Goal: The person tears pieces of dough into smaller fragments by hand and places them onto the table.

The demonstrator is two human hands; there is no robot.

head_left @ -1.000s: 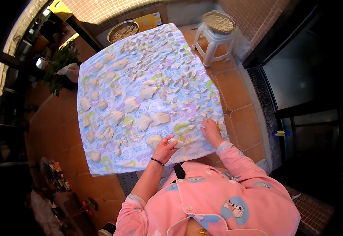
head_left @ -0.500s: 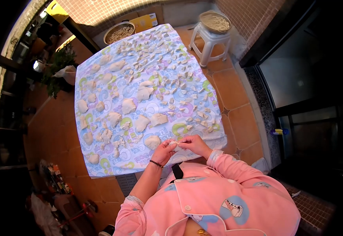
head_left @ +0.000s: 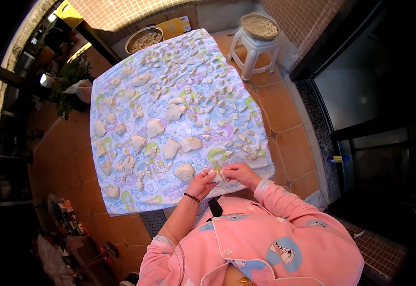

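Close to the table's near edge, my left hand (head_left: 202, 185) pinches a piece of white dough (head_left: 215, 177) between thumb and fingers. My right hand (head_left: 241, 175) grips the right side of that piece with its fingertips. Just left of the hands lies a rounded lump of dough (head_left: 184, 172). Larger torn lumps, such as one lump (head_left: 155, 128) near the middle, spread over the left half of the printed cloth (head_left: 136, 202). Many small broken bits (head_left: 222, 93) cover its right and far parts.
Beyond the far edge, a round metal pan (head_left: 144, 40) holds pale bits. A white plastic stool (head_left: 253, 53) at the far right carries a round tray (head_left: 260, 26) of similar bits. Leafy plants (head_left: 77, 78) stand left of the table, and a dark glass door (head_left: 365, 95) is on the right.
My right hand has shifted slightly to the right, away from my left. More of the white dough now shows between the two hands.
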